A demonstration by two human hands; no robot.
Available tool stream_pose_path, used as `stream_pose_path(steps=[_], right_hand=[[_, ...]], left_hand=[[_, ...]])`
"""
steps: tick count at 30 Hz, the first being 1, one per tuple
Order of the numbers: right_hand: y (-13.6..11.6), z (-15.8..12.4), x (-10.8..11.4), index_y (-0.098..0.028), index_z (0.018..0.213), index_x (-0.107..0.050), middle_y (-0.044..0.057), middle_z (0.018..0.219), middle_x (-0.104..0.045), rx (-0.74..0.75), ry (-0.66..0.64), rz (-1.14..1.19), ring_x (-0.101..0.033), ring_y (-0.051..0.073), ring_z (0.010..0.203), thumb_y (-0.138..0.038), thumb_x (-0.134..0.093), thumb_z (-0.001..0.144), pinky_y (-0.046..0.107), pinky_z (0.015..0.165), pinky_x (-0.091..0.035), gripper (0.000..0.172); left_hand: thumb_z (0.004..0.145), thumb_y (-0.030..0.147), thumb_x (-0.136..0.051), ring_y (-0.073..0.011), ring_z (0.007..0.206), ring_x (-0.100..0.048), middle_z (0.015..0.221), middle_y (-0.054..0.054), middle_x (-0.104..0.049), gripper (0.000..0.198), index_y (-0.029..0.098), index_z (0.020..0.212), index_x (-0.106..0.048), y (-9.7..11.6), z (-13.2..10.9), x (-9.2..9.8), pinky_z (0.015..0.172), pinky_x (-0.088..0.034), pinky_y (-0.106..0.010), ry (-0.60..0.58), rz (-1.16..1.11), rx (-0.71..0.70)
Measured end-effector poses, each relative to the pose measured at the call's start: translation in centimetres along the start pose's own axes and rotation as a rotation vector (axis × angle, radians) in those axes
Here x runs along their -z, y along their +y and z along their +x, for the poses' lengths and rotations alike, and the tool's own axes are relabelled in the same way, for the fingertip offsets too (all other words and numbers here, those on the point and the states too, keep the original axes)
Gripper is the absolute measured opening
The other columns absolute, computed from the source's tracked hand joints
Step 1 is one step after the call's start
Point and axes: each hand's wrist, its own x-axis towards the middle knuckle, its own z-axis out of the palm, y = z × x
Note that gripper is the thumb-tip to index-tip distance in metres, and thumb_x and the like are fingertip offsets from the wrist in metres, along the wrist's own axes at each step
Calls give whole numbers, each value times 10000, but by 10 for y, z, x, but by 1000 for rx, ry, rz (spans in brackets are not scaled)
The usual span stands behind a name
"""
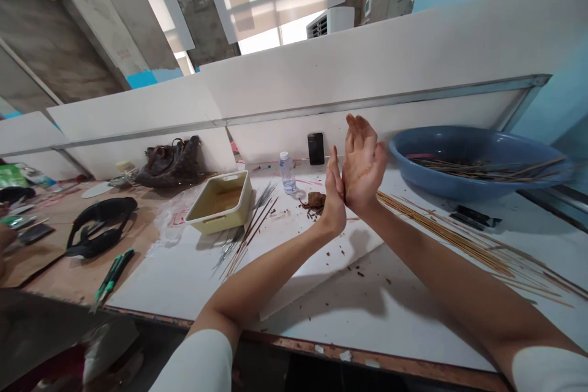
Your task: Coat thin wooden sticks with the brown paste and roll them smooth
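Note:
My left hand (334, 195) and my right hand (364, 165) are raised over the white board, meeting at the heels of the palms. Both have their fingers stretched upward. Brown smears mark the right palm and fingertips. Whether something small lies between the palms is hidden; a thin dark spot shows where they meet. Just behind my left hand sits a rough brown lump (316, 199), with dark crumbs and shreds around it. A clear plastic bottle (287, 174) with a white cap stands farther left. Thin tan sticks (441, 233) lie beside my right forearm.
Left of centre, a pale yellow tub (219, 220) holds brownish liquid, next to loose dark sticks (250, 236). A wide blue basin (459, 180) with sticks stands right. A phone (315, 148) leans on the partition. A handbag (169, 162) and green-black cutters (114, 275) lie left.

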Motion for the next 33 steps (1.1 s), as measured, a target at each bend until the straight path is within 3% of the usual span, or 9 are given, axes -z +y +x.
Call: stream_pose_path(steps=[4, 10, 14, 17, 21, 25, 30, 33], right_hand=[[6, -4, -1, -474, 1317, -718, -84, 1632, -613, -14, -27, 3, -310, 237, 1727, -737, -477, 1019, 579, 1466, -180, 465], [0, -15, -14, -488, 1424, -676, -96, 1693, -572, -30, -110, 17, -201, 225, 1762, -731, -457, 1023, 576, 1474, -138, 518], [-2, -29, -23, -452, 1471, -639, -54, 1711, -560, -65, -183, 68, -263, 252, 1747, -727, -438, 1045, 589, 1466, -164, 546], [-3, -35, -27, -446, 1499, -616, -43, 1712, -557, -62, -216, 82, -268, 273, 1745, -740, -465, 1032, 595, 1469, -167, 572], [-9, -26, -27, -442, 1547, -575, -36, 1730, -530, -43, -189, 63, -194, 302, 1766, -815, -509, 965, 638, 1459, -183, 695], [-14, -15, -23, -442, 1543, -575, -40, 1737, -520, -6, -124, 41, -204, 298, 1764, -792, -495, 973, 642, 1454, -197, 674], [-3, -12, -16, -458, 1559, -554, -48, 1754, -498, -8, -124, -16, -196, 313, 1766, -874, -514, 918, 647, 1439, -251, 765], [5, -11, -8, -464, 1562, -550, -48, 1767, -482, -15, -151, -39, -176, 335, 1769, -910, -581, 861, 657, 1429, -273, 832]], left_hand=[[1210, 323, -193, -108, 1757, -155, 1841, 135, -367, 600, 410, 1709, -515, 3, 4, 1, 1425, -111, -305, -16, 57, -3], [1204, 505, -232, -154, 1745, -246, 1804, 118, -449, 576, 470, 1740, -439, 12, 17, 8, 1421, -224, -370, 110, -64, 106], [1193, 538, -249, -168, 1743, -265, 1783, 102, -485, 597, 435, 1753, -428, 19, 26, 13, 1425, -234, -399, 128, -112, 85], [1194, 515, -242, -206, 1733, -307, 1759, 98, -522, 592, 448, 1752, -428, 23, 28, 13, 1410, -310, -439, 114, -140, 80], [1206, 509, -214, -247, 1722, -344, 1766, 59, -519, 605, 396, 1751, -450, 19, 23, 8, 1377, -382, -455, 105, -83, 122], [1211, 500, -200, -232, 1704, -383, 1775, 47, -506, 611, 371, 1751, -455, 8, 16, 2, 1370, -386, -419, 146, -83, 197], [1194, 588, -246, -286, 1654, -476, 1731, 9, -567, 629, 369, 1725, -502, 9, 12, -2, 1316, -476, -445, 156, -132, 258], [1189, 574, -287, -294, 1672, -447, 1726, 13, -575, 597, 399, 1717, -504, 13, 12, -3, 1319, -476, -478, 166, -137, 251]])
